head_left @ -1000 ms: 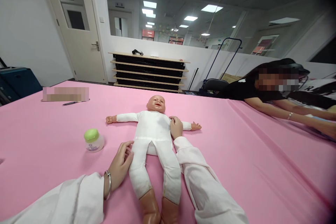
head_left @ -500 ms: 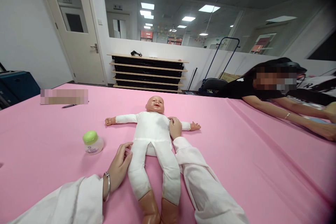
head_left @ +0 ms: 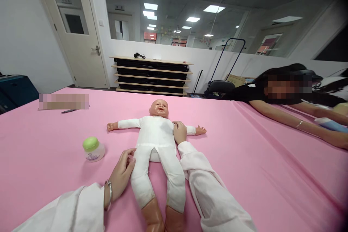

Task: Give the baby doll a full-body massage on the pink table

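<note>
A baby doll point(head_left: 156, 130) with a white cloth body and bare brown head, hands and feet lies face up, arms spread, feet nearest me. My left hand point(head_left: 123, 170) is beside its hip and thigh, fingers loosely stretched, the fingertips touching the white cloth. At the other side, my right hand point(head_left: 179, 133) presses against the doll's chest under its arm, with fingers bent and close together. Part of its grip is hidden by the hand itself. Left of the doll stands a clear jar point(head_left: 94, 149) with a green lid, apart from my left hand.
A pink cloth point(head_left: 231, 159) covers the table. At the far left lie a blurred-out flat item point(head_left: 63, 101) and a dark pen point(head_left: 69, 111). A co-worker point(head_left: 272, 112) leans over the right side, arms stretched across the cloth. Stacked shelves point(head_left: 152, 76) stand behind the table.
The view has shifted slightly, so most things sit a little further left. The co-worker's arms and head have moved a little. Both my hands stay against the doll.
</note>
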### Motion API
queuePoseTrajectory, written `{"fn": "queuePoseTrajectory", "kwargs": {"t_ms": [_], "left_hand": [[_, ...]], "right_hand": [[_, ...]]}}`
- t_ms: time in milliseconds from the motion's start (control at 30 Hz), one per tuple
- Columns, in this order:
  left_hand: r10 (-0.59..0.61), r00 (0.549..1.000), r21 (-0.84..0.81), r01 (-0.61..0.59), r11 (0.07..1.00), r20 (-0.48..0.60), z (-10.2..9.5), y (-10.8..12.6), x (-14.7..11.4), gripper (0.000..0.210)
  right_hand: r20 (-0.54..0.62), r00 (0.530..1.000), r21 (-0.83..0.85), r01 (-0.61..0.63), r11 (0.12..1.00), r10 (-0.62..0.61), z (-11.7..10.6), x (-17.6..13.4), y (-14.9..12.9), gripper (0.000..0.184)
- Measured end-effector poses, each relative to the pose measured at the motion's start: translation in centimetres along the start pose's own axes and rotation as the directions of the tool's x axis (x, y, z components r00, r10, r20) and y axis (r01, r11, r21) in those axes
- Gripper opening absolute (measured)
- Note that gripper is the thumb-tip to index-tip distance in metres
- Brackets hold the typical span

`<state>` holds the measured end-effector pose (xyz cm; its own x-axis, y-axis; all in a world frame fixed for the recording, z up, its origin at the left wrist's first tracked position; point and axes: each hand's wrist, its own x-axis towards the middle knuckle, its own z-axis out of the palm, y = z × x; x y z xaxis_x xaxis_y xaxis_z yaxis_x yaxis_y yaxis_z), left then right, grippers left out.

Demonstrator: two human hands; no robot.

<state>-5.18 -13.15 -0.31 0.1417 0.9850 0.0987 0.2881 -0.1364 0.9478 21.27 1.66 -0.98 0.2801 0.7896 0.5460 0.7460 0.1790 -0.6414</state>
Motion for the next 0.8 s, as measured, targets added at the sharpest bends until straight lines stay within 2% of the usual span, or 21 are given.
{"fn": "queuePoseTrajectory", "kwargs": {"t_ms": [367, 500, 800], "left_hand": [[0.010, 1.000, -0.019, -0.011, 1.000, -0.024, 0.14, 0.14, -0.03, 0.040], [-0.010, 1.000, -0.012, 0.010, 1.000, -0.004, 0.16, 0.26, -0.07, 0.041], [-0.027, 1.000, -0.019, 0.027, 0.999, 0.004, 0.35, 0.55, -0.19, 0.041]], "right_hand": [[0.007, 1.000, 0.007, -0.007, 1.000, 0.007, -0.03, 0.02, -0.01, 0.028], [0.002, 1.000, 0.024, -0.004, 1.000, 0.004, -0.01, 0.01, 0.00, 0.029], [-0.074, 0.996, 0.126, -0.039, 0.991, 0.049, -0.02, -0.23, -0.06, 0.029]]}}
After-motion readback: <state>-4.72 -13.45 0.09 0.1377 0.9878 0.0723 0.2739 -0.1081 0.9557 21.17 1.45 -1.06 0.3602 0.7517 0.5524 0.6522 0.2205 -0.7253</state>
